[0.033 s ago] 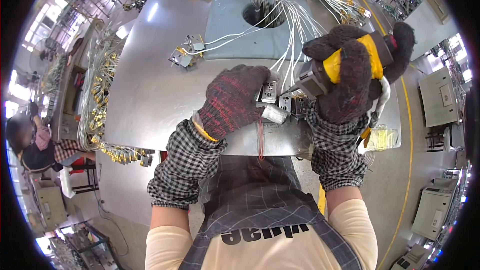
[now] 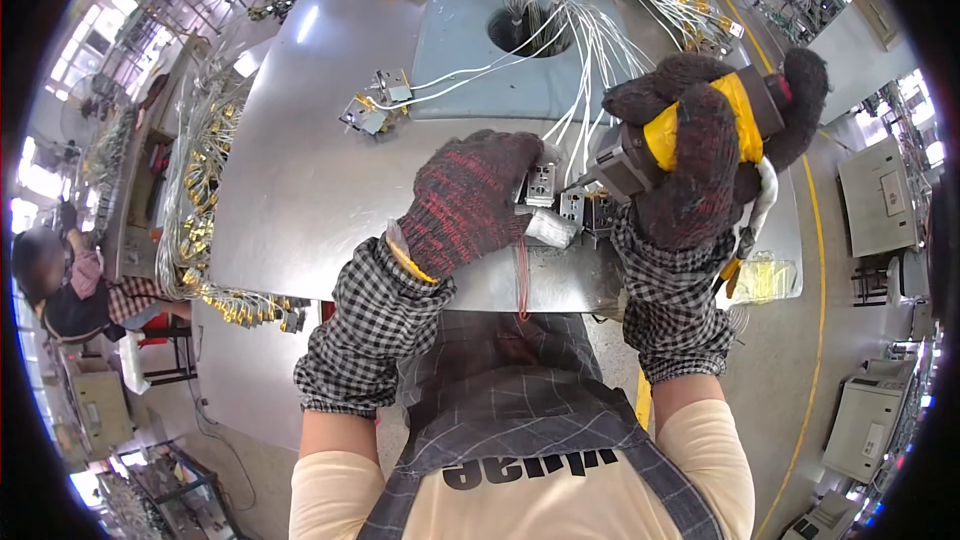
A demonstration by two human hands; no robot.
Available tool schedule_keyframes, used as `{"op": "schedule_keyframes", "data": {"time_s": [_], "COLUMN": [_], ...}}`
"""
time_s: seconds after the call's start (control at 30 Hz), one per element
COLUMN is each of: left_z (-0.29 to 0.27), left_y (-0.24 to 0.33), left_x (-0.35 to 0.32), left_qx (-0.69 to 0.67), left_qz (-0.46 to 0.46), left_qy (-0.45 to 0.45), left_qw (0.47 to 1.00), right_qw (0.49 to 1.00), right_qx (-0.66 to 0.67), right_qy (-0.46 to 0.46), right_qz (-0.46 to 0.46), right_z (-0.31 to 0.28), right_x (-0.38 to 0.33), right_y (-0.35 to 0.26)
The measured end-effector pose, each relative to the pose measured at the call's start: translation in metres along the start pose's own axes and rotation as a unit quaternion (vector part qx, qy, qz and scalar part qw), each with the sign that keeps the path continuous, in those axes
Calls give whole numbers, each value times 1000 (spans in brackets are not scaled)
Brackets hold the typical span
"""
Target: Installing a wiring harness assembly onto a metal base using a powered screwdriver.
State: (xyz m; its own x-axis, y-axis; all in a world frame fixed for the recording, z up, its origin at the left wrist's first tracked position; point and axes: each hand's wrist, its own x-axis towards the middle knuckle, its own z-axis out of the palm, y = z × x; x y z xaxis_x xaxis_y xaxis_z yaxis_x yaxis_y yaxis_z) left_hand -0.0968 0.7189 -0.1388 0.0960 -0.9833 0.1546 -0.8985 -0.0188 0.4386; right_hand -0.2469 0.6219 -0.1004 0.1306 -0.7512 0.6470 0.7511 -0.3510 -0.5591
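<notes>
Setting: factory floor all around, grey concrete with a yellow line curving down the right side, machines and cabinets at the rim.
Surface: big grey metal worktable, bare sheet across the left half, with a paler blue-grey panel set into the far part.
Opening: round hole in that panel, and a thick bundle of white wires pouring out of it toward the near edge.
Left hand: left hand in a dark red-flecked knit glove, palm down near the table's front edge, fingers curled over and pressing on the small grey switch blocks.
Left grip: clamped on those blocks, pinning them to the table.
Right hand: right hand in a dark brown fuzzy glove, raised just right of the blocks, wrapped tight around a power screwdriver.
Right grip: clenched on the tool, whose body shows a yellow taped band; its dark nose points left, at the blocks.
Work piece: the blocks sit at the front edge between the two hands, wires running into them.
Other parts: a loose pair of metal switch pieces with yellow-tipped leads, farther back on the left, well apart from the hands.
Packages: a clear bag of yellowish bits at the table's right corner, just below the right wrist.
Table's left flank: racks of wire harnesses with brass-coloured ends hanging along the side.
Sleeves: black-and-white checked cuffs on both forearms.
Neighbour: another person seated far left, well apart.
</notes>
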Motion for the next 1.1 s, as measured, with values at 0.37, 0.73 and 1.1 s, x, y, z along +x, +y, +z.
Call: {"op": "schedule_keyframes", "data": {"time_s": [0.37,0.73,1.1], "left_z": [12,21,51], "left_y": [-2,-6,-4], "left_x": [2,-11,-37], "left_qx": [40,-47,-132], "left_qz": [4,-26,-87], "left_qy": [-12,81,268], "left_qw": [999,995,950], "right_qw": [991,689,784], "right_qx": [-126,-552,-468], "right_qy": [-34,-266,-298], "right_qz": [-27,-387,-277], "right_z": [-1,-5,-64], "right_x": [-7,8,26], "right_y": [1,7,24]}}
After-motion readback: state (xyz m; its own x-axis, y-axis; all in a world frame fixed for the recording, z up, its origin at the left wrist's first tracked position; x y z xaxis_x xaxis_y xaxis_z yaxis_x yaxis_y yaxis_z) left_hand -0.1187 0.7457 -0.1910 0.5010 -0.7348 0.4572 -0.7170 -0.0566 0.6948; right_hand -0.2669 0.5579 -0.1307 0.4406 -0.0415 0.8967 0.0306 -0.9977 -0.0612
